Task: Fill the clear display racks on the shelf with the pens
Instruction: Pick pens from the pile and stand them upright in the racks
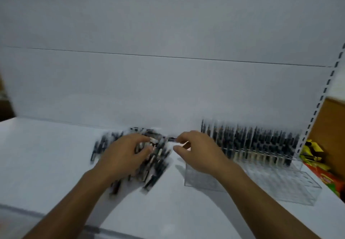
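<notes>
Nearest, at 6 o'clock, two bare forearms reach forward over the flat white shelf [46,164]. At 4 o'clock sits the clear acrylic display rack [280,188]. Its front cells are empty, probably because filling from the back keeps the front reachable.

Further in, at 8 o'clock of centre, the left hand [123,156] hangs over the loose heap of black pens [158,164], which lies within easy reach just beside the rack. Its fingers curl down into the heap, but blur hides whether they grip any pens.

Just right of it, the right hand [197,152] has thumb and forefinger drawn close. It seems to pinch the end of a single dark pen [172,139], likely one picked out for the rack.

Beyond, at 3 o'clock, the upright rows of black pens [261,139] already fill the rack's rear cells. Yellow-and-red packets [317,164] lie past the rack's right end. Farthest back stand the plain white back panel [168,89] and, at 2 o'clock, a slotted white upright [317,111].
</notes>
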`<state>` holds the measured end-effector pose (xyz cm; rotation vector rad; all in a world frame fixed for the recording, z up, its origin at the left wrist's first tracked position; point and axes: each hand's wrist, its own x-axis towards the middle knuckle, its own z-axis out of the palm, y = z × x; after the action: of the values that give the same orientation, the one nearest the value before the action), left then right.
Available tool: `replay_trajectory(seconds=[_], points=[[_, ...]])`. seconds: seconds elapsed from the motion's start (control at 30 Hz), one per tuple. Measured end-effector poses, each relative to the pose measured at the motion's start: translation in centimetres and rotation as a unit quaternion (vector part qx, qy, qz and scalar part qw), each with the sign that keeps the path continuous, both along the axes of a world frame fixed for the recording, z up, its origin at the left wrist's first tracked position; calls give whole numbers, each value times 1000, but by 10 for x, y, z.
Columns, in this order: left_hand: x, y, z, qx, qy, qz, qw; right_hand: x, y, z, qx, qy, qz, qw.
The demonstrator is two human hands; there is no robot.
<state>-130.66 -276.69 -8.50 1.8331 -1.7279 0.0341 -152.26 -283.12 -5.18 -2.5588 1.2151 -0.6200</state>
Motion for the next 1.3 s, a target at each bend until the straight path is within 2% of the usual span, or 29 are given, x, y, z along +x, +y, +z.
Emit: replay_trajectory(seconds=[0.17, 0.4, 0.5, 0.67, 0.83, 0.93, 1.0, 1.13, 1.3], points=[[42, 46, -28, -14, 87, 127, 988, 56, 13, -32, 21, 30, 75, 996], [39, 55, -47, 4, 131, 127, 983, 92, 10, -71, 5, 49, 89, 995], [36, 44, -45, 9, 106, 130, 986, 96, 9, -83, 10, 43, 88, 995], [37, 1, -23, 31, 78, 117, 990, 91, 7, -87, -17, -29, 90, 995], [31, -60, 5, 150, 21, 117, 981, 88, 7, -88, -24, -48, 71, 996], [27, -86, 15, 221, -43, 126, 966, 89, 8, -89, -17, -23, 59, 998], [27, -97, 18, 252, -53, 134, 957, 90, 8, -90, -8, -11, 56, 998], [30, -106, 17, 278, -4, 140, 950, 89, 7, -87, -9, -30, 57, 998], [39, -103, 11, 228, 154, 151, 949, 89, 4, -88, -8, -57, 54, 997]])
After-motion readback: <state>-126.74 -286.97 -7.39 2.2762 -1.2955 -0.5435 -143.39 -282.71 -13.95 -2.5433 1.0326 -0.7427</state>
